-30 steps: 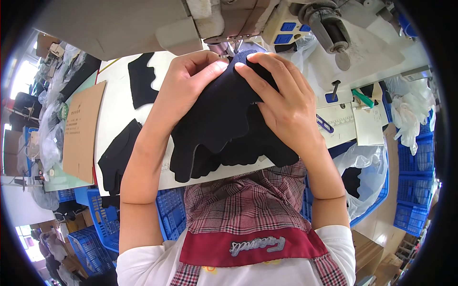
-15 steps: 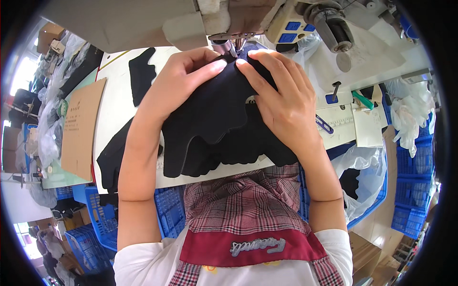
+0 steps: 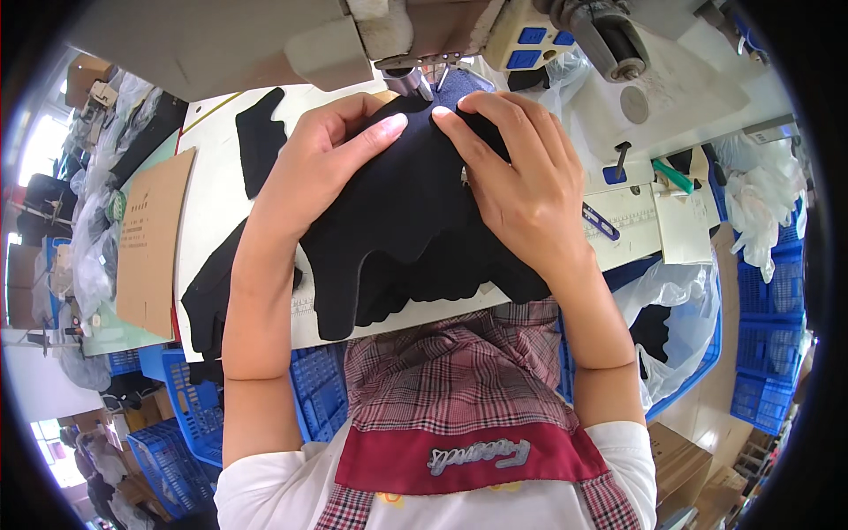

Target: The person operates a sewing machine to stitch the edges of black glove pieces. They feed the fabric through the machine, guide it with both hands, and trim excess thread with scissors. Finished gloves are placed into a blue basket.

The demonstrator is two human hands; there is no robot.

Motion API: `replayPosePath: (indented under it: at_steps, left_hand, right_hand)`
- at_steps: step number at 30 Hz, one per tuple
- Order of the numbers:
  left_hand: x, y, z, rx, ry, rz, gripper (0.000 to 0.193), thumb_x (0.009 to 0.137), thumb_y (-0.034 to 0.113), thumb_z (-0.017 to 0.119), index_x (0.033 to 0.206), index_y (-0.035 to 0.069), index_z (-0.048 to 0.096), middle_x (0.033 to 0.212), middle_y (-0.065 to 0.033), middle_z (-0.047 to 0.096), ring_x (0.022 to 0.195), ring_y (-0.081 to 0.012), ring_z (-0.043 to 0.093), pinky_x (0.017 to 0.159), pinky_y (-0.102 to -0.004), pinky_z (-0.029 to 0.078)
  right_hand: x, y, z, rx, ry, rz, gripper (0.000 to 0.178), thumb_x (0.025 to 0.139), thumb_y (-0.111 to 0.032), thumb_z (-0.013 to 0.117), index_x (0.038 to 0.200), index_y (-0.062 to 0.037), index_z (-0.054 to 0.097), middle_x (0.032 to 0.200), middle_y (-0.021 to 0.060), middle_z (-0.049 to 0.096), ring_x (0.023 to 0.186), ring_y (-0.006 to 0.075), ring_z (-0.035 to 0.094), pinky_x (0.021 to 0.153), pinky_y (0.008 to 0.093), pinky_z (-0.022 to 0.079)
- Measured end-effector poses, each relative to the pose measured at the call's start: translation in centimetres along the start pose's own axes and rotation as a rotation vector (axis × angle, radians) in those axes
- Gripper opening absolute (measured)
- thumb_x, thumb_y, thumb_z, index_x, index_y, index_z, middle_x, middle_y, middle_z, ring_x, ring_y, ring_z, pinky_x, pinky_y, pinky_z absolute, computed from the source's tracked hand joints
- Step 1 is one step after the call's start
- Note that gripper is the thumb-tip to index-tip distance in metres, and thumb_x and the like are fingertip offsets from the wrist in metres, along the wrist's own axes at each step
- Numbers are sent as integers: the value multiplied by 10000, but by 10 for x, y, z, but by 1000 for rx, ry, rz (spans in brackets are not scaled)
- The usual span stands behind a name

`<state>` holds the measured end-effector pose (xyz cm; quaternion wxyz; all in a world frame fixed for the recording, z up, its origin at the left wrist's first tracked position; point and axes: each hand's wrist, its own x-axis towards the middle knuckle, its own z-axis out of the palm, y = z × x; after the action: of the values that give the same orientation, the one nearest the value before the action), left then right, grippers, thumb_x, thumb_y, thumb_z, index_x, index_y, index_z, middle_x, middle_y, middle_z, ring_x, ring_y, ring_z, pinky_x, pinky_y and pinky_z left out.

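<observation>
A black fabric piece (image 3: 389,194) with a wavy lower edge lies under the head of a sewing machine (image 3: 433,35). My left hand (image 3: 322,159) grips its left edge near the needle, thumb on top and the other fingers curled, their tips partly hidden. Across the right part of the fabric my right hand (image 3: 526,168) rests with its fingers stretched out, the tips close to the presser foot (image 3: 441,79). Beyond the foot, a dark blue stretch of cloth (image 3: 466,83) shows. Another black layer (image 3: 433,274) is spread below, towards my lap.
Further black cut pieces (image 3: 261,141) lie on the white table (image 3: 208,159) to the left, beside a brown cardboard sheet (image 3: 150,247). To the right are a blue cutter (image 3: 601,221), a green-handled tool (image 3: 673,177) and a plastic-lined blue bin (image 3: 698,371). Blue crates (image 3: 767,336) stand further right.
The upper black piece has slid and turned slightly, its lower left lobe shifting right. More blue cloth shows beyond the foot. Both hands stay close to the needle, moved only a little.
</observation>
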<state>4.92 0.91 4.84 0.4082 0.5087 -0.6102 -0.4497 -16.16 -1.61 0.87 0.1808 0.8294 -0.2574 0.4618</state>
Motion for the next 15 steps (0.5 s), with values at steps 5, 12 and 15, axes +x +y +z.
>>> replayPosePath:
  at_steps: [5, 12, 15]
  left_hand:
    - [-1, -7, 12, -134, 101, -13, 303, 934, 259, 639, 1048, -21, 658, 872, -21, 660, 777, -50, 578, 722, -194, 462]
    - [3, -4, 6, -48, 82, -35, 294, 927, 258, 642, 1031, -16, 663, 869, -14, 661, 773, -46, 574, 722, -197, 462]
    - [5, -4, 1, -25, 47, -30, 288, 924, 261, 646, 1024, -9, 666, 860, -5, 658, 764, -44, 571, 718, -196, 461]
  right_hand:
    - [0, 2, 1, 9, 18, 3, 375, 677, -52, 662, 1051, -50, 693, 1082, 80, 600, 990, 260, 604, 817, 372, 504]
    - [-1, 2, 4, 10, 35, 9, 363, 680, -54, 678, 1043, -48, 688, 1086, 79, 602, 998, 263, 603, 822, 374, 503]
    - [-1, 0, 4, 30, 33, 41, 448, 637, 4, 653, 1075, -75, 699, 1090, 76, 613, 995, 283, 606, 820, 385, 510]
